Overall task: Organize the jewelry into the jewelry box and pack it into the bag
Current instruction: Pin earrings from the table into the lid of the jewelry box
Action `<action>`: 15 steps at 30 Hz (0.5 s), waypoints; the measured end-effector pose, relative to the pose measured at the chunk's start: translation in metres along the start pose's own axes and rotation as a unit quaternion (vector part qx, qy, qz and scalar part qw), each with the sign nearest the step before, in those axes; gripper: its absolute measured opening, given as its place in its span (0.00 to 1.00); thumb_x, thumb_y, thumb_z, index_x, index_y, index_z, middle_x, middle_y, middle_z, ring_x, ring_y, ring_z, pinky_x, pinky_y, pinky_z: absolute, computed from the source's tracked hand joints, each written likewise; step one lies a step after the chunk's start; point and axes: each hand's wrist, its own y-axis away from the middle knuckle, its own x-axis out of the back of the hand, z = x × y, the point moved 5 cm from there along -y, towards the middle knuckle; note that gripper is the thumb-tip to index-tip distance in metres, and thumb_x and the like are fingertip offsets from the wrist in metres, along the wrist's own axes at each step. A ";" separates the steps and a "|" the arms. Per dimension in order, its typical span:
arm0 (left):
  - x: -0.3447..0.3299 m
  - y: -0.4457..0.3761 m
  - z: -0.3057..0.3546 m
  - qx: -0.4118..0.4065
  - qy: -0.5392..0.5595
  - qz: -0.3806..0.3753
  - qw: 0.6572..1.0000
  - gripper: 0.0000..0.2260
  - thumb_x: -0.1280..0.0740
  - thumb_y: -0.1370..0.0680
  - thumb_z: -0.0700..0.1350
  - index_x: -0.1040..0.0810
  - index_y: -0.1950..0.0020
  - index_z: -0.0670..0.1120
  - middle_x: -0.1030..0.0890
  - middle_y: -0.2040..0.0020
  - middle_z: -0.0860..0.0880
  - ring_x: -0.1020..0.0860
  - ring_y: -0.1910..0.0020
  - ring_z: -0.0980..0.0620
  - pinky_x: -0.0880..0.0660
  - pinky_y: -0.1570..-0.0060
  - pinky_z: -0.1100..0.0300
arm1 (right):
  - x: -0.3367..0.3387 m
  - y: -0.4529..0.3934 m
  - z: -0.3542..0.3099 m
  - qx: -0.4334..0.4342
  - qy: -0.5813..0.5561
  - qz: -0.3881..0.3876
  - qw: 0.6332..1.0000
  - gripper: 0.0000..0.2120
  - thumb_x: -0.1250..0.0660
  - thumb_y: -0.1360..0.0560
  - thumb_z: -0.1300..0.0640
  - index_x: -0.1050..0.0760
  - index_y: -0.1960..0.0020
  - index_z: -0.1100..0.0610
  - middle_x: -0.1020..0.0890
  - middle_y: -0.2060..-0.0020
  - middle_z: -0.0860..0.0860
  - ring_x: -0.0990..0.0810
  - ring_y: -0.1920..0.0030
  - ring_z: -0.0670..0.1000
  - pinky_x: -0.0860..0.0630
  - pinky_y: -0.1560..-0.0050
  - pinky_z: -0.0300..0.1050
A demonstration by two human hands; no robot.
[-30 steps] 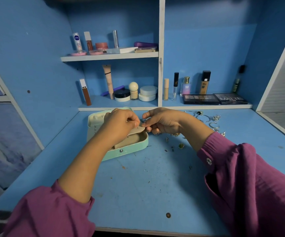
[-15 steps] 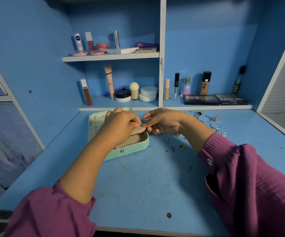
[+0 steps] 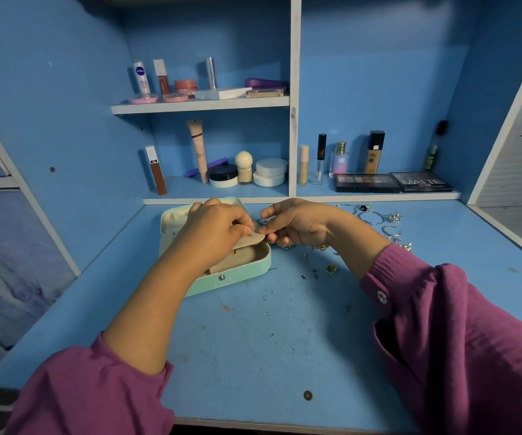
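Both hands (image 3: 218,230) (image 3: 297,224) pinch small jewelry (image 3: 250,233) over the open mint jewelry box (image 3: 231,277).

One mint-green oval jewelry box (image 3: 231,277) sits under two grips, left (image 3: 218,227) and right (image 3: 297,224). Right of the right grip: two thin silver hoop bangles (image 3: 371,218). Beyond both grips: two flat black eyeshadow palettes (image 3: 366,183), two stacked round white jars (image 3: 269,174).
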 end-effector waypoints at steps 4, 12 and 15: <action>-0.003 0.000 0.002 -0.031 -0.047 -0.013 0.998 0.05 0.35 0.21 0.46 0.19 0.50 0.51 0.31 0.61 0.60 0.33 0.48 0.54 0.43 0.47 0.61 | -0.001 0.001 0.000 -0.001 0.002 0.000 1.000 0.13 0.38 0.26 0.74 0.31 0.54 0.56 0.22 0.73 0.54 0.24 0.73 0.47 0.30 0.76 0.35; -0.005 0.000 0.004 -0.069 -0.077 -0.020 0.994 0.07 0.36 0.21 0.45 0.19 0.49 0.50 0.26 0.56 0.57 0.33 0.43 0.54 0.41 0.44 0.59 | -0.001 0.000 0.000 0.011 0.010 0.001 1.000 0.11 0.38 0.25 0.74 0.26 0.54 0.59 0.22 0.71 0.55 0.25 0.73 0.46 0.30 0.76 0.34; -0.007 -0.002 0.003 -0.073 -0.077 -0.027 0.994 0.07 0.36 0.21 0.45 0.18 0.50 0.50 0.22 0.54 0.57 0.33 0.46 0.54 0.42 0.49 0.60 | -0.002 0.001 0.000 0.018 0.020 -0.003 1.000 0.09 0.37 0.26 0.73 0.24 0.53 0.62 0.22 0.71 0.54 0.24 0.73 0.45 0.29 0.75 0.33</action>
